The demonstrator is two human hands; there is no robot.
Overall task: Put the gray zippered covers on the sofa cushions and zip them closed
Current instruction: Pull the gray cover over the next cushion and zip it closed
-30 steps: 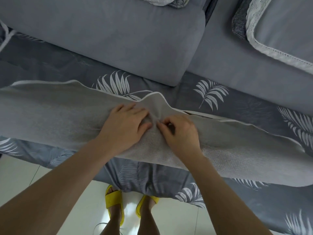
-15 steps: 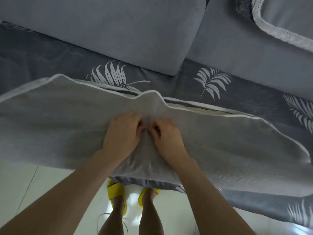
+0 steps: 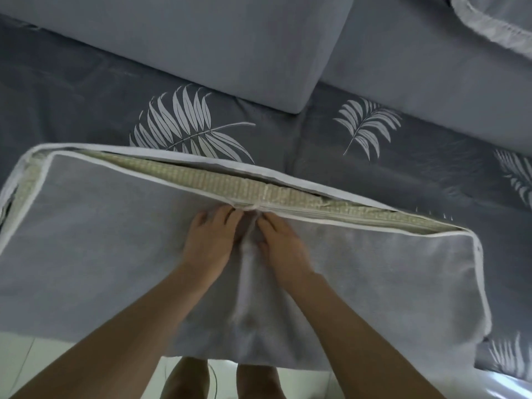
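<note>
A large sofa cushion in a gray cover (image 3: 95, 243) with white piping lies across the sofa seat in front of me. The cover's far side gapes open along the zipper, and the beige woven cushion core (image 3: 218, 182) shows in the gap. My left hand (image 3: 211, 240) and my right hand (image 3: 280, 246) sit side by side at the middle of the near edge of the opening. Both pinch the gray fabric, which bunches into a ridge between them. The zipper pull is not visible.
The sofa seat wears a dark gray sheet with white leaf prints (image 3: 190, 122). Two gray back cushions (image 3: 201, 44) stand behind. Another cushion with white trim (image 3: 495, 27) lies at the top right. My legs and pale floor tiles (image 3: 17, 358) show below.
The cushion has tipped toward me, so the open zipper side and beige core now face up. Both hands slid forward to the opening's edge, still gathering the fabric.
</note>
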